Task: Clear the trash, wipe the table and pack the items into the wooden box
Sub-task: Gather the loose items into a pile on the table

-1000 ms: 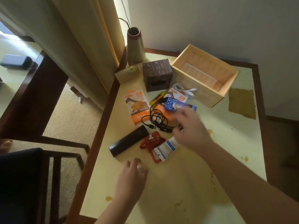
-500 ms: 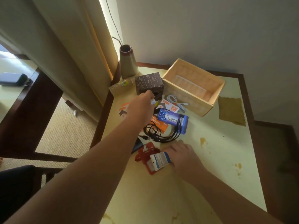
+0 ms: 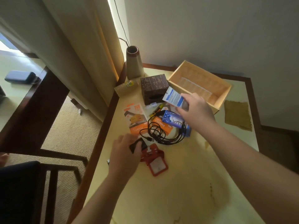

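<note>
A tall tapered vase stands at the table's far corner, around 11 o'clock, with a thin cord running up the wall behind it. Pale curtains hang to its left. At 8 o'clock, a dark chair sits on beige carpet. A dark pouch lies at 9 o'clock.

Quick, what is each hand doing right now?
Left hand: grips the black device on the table.
Right hand: holds the blue-and-white packet in the air near the wooden box.
</note>
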`<state>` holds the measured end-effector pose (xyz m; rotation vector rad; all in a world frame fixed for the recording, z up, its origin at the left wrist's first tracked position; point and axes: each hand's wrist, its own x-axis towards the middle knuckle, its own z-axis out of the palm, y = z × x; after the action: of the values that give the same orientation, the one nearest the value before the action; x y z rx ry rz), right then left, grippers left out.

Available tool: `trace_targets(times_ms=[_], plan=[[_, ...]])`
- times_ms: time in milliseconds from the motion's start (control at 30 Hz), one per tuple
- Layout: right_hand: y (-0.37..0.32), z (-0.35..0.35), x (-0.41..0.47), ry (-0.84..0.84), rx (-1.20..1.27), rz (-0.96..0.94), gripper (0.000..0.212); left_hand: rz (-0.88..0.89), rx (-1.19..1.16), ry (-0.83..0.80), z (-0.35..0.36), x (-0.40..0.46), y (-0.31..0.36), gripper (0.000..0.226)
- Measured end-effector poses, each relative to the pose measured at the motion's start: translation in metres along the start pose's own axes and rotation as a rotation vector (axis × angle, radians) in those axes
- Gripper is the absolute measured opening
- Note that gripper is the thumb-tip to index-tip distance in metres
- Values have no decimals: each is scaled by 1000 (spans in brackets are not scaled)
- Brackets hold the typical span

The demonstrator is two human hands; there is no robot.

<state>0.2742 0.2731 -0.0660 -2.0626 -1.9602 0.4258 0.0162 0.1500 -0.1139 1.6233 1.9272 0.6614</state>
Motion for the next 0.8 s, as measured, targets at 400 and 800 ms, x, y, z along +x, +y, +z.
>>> trace_targets(times_ms=[400, 800], plan=[[-20, 47, -55, 74, 103, -81, 20, -70, 387, -208, 3, -23, -72, 67], [-36, 136, -171, -253, 10, 116, 78, 129, 140, 67, -48, -32, -42, 47]])
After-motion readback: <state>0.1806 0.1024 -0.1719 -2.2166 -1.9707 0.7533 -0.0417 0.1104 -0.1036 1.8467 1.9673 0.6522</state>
